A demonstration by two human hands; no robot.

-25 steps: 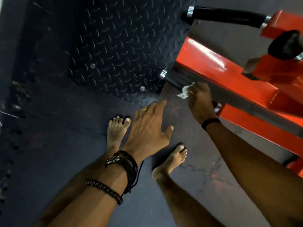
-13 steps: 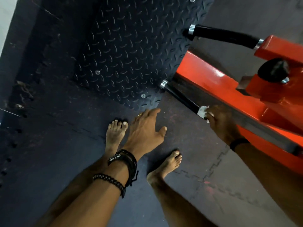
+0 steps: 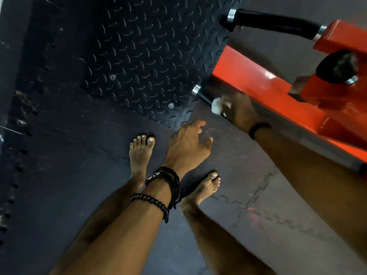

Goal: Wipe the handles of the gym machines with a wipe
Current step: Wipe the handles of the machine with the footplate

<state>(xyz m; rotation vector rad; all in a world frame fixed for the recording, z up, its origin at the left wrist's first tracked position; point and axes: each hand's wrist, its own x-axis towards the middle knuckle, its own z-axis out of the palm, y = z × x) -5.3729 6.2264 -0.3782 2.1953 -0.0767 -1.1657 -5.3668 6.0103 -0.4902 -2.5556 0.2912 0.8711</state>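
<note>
Head: two handles [image 3: 272, 23], one wipe [image 3: 216, 105].

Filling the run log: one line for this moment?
right hand: grips wipe on lower handle | left hand: free | upper handle: untouched

No text, label, brand, no. or sign can be read anywhere in the view.
</note>
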